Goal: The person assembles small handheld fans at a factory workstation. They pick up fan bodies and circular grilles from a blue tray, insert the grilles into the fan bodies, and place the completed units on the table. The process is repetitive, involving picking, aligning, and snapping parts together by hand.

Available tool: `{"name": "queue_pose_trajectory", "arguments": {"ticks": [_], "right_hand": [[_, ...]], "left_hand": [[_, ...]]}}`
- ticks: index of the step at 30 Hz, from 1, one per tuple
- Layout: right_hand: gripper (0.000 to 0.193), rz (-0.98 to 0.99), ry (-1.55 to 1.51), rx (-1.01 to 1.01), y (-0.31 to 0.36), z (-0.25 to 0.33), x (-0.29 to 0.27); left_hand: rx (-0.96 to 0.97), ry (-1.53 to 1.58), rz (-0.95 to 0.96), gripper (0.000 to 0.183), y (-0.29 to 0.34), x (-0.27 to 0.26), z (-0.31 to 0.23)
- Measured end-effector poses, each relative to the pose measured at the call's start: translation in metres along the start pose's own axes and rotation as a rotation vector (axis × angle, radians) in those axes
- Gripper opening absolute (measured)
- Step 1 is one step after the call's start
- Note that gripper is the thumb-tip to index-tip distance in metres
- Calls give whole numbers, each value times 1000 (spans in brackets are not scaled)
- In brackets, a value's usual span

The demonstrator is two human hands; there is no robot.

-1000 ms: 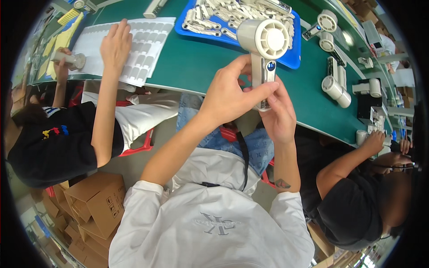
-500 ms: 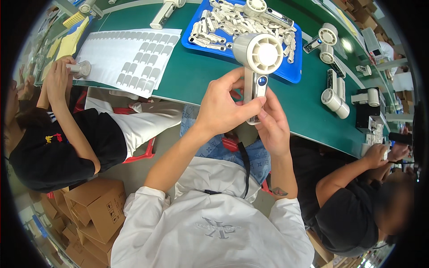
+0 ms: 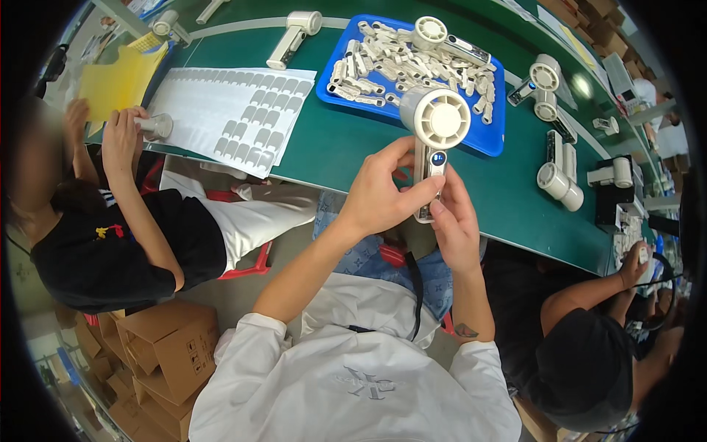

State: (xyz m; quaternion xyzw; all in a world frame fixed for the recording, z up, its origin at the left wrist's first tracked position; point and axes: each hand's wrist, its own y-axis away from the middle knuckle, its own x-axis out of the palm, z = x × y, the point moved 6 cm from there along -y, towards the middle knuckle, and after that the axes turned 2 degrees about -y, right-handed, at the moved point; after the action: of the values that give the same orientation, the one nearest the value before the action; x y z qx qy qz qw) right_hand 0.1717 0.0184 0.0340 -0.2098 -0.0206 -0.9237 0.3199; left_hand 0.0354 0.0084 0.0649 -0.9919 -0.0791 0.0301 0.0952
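In the head view, an off-white, round-headed handheld fan (image 3: 437, 132) is held at the near side of a rectangular blue plastic tray (image 3: 490, 138); its handle (image 3: 428, 163) is gripped by the left hand (image 3: 379, 193) and right hand (image 3: 458, 225), both mostly closed. Small off-white plastic parts (image 3: 405, 66) are spread in the tray.

Worn on the head, the fisheye view is looking steeply down over the wearer's shirt (image 3: 361, 361) and facing the worktop (image 3: 339, 144) beyond. The fan (image 3: 433, 156) is showing near, the tray (image 3: 483, 138) farther; the lens is catching the left co-worker (image 3: 147, 258) and right co-worker (image 3: 582, 368).
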Motion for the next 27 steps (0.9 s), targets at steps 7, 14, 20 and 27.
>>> {"name": "queue_pose_trajectory", "arguments": {"ticks": [7,14,20,27], "right_hand": [[60,-3,-17,17,1,-2,-4],[60,7,-15,12,-1,0,-3],[60,24,-25,17,-2,-1,-2],[65,14,207,30,2,17,6]], "left_hand": [[10,-27,51,49,1,2,2],[18,-19,27,48,-2,1,6],[-12,-19,52,48,0,-1,7],[87,43,-188,47,-15,-40,-5]]}}
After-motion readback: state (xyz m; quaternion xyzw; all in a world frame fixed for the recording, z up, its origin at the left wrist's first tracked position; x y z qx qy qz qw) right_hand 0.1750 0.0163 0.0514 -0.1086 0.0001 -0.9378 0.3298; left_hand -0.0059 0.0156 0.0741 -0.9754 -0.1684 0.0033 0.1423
